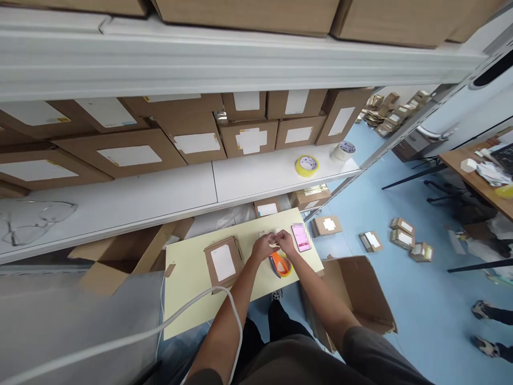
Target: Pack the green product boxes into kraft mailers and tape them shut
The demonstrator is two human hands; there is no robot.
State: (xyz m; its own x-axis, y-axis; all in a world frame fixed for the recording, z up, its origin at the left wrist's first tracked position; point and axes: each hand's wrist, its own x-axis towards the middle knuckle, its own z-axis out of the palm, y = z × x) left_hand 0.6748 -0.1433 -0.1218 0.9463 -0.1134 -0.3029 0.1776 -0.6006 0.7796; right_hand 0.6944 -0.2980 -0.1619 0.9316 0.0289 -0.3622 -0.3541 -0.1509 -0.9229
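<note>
Over the pale yellow table [186, 267], my left hand [264, 246] and my right hand [285, 242] meet with fingertips pinched together. A small pale piece shows between them, too small to name. Just below my hands lies an orange tape dispenser [276, 262] with a roll of yellow-edged tape, touched by neither hand. A phone [300, 238] with a pink screen is to the right of my right hand. Left of my left hand, a flat cardboard box [223, 262] with a blank white label lies on the table.
Labelled boxes [196, 141] line the shelf, with a yellow tape roll [306, 166], another tape roll [343, 151] and glasses [38, 219]. An open carton [364, 289] stands on the floor at right. A white cable [176, 321] crosses my left arm. Another person's feet [487, 329] show far right.
</note>
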